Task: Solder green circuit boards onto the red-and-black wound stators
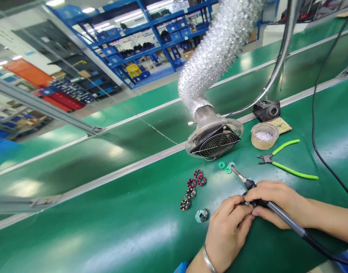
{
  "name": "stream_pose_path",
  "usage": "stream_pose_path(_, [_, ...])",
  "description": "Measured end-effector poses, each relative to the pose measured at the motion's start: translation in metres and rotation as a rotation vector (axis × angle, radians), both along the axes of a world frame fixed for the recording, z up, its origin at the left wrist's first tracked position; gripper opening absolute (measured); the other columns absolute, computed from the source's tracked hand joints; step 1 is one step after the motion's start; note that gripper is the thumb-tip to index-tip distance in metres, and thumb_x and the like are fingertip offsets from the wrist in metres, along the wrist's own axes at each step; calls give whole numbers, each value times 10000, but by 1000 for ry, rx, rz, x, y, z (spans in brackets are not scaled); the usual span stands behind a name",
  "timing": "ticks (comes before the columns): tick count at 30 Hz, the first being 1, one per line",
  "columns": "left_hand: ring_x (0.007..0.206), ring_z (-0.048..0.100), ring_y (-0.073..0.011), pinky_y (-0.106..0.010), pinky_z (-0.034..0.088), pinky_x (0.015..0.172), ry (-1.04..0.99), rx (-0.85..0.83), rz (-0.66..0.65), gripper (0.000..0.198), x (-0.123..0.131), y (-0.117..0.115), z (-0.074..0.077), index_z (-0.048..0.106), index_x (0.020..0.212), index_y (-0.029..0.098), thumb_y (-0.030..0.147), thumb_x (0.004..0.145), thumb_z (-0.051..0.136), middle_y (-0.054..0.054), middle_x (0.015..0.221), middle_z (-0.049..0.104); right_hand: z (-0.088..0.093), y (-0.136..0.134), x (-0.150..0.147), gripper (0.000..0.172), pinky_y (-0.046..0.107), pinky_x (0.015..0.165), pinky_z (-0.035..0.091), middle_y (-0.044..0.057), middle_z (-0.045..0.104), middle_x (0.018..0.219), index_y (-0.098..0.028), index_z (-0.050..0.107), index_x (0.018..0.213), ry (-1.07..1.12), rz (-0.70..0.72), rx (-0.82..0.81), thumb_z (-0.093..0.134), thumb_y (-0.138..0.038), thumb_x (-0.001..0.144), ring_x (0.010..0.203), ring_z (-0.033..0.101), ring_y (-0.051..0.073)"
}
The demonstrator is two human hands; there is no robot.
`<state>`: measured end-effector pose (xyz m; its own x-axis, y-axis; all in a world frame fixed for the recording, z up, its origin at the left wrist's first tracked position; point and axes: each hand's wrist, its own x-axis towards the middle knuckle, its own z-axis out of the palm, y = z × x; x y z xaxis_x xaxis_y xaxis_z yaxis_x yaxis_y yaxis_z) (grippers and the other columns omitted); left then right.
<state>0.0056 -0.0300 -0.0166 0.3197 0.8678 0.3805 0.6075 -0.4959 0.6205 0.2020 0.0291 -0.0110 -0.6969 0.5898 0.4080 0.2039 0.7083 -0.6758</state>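
Note:
My right hand (278, 201) is closed around a soldering iron (286, 218), whose metal tip points up and left toward small green circuit rings (228, 169). My left hand (229, 227) is pinched against the right fingertips, on a small part mostly hidden between the fingers. Left of the hands lies a round green board piece (201, 215) with a dark centre. Several small wound coil rings (191, 183), some red and some copper, sit in an uneven row beyond it.
A fan-fronted fume hood (216, 142) hangs from a silver duct (213, 49) behind the parts. Green-handled cutters (294, 174) lie open at right, near a round tub (264, 135) and a black holder (267, 110). A black cable (314, 113) crosses the right side.

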Motion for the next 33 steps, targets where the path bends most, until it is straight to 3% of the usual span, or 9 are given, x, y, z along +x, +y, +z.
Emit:
stream_pose_path(4, [757, 696, -210, -314, 552, 692, 84, -4, 43, 82, 5, 4, 1, 689, 822, 208, 129, 805, 699, -53, 894, 756, 0, 5, 4, 271, 266, 766, 487, 45, 699, 969, -191, 563, 1104, 1, 33, -40, 651, -293, 869, 838, 655, 165])
stream_pose_path(10, [730, 721, -171, -258, 555, 716, -208, -331, 106, 172, 0, 3, 19, 685, 689, 202, 100, 651, 818, -13, 802, 770, -1, 1, 9, 237, 278, 742, 494, 58, 687, 960, -188, 567, 1099, -49, -23, -41, 560, -232, 867, 818, 649, 176])
stream_pose_path(14, [781, 715, -165, -244, 554, 715, -53, -412, 111, 126, -33, -19, 52, 689, 712, 218, 130, 702, 779, -16, 871, 765, -4, 0, 7, 186, 263, 710, 488, 41, 685, 913, -208, 571, 1050, -42, -38, -36, 521, -182, 872, 787, 646, 167])
stream_pose_path(17, [704, 693, -144, -230, 554, 652, 137, -451, 197, 93, -69, -36, 63, 669, 744, 223, 141, 740, 713, -19, 904, 754, -5, 0, 4, 203, 264, 682, 481, 40, 684, 895, -216, 567, 1063, -47, -31, -19, 492, -156, 883, 764, 644, 169])
stream_pose_path(21, [568, 635, -128, -239, 537, 570, 247, -472, 451, 80, -101, -48, 47, 577, 723, 212, 162, 772, 617, -17, 845, 735, -6, -1, 2, 207, 274, 650, 462, 28, 673, 838, -236, 582, 1054, -68, -42, 40, 484, -150, 892, 698, 630, 173])
stream_pose_path(24, [547, 620, -148, -254, 521, 555, 268, -503, 514, 83, -99, -47, 30, 547, 840, 214, 185, 783, 599, 3, 721, 690, -8, -2, 2, 202, 280, 629, 452, 25, 667, 829, -242, 584, 1055, -74, -48, 66, 475, -159, 907, 666, 619, 174])
stream_pose_path(28, [582, 619, -166, -299, 527, 594, 365, -440, 470, 440, -80, -35, 23, 544, 1156, 201, 224, 739, 684, -49, 937, 696, -8, -3, 4, 199, 273, 649, 487, 32, 680, 856, -240, 593, 1058, -43, -56, 70, 479, -166, 911, 710, 643, 176])
stream_pose_path(30, [702, 654, -185, -315, 538, 673, 393, -378, 403, 420, -73, -30, 22, 573, 1187, 220, 224, 777, 666, -71, 1054, 674, -8, -3, 5, 211, 269, 659, 506, 38, 690, 867, -237, 604, 1061, -25, -73, 69, 491, -155, 903, 726, 655, 178])
stream_pose_path(33, [772, 662, -191, -290, 531, 713, 404, -343, 333, 238, -78, -27, 24, 660, 1047, 236, 183, 817, 627, -36, 921, 685, -7, -3, 5, 233, 264, 649, 523, 43, 700, 870, -239, 617, 1075, -9, -86, 76, 508, -145, 892, 721, 666, 182])
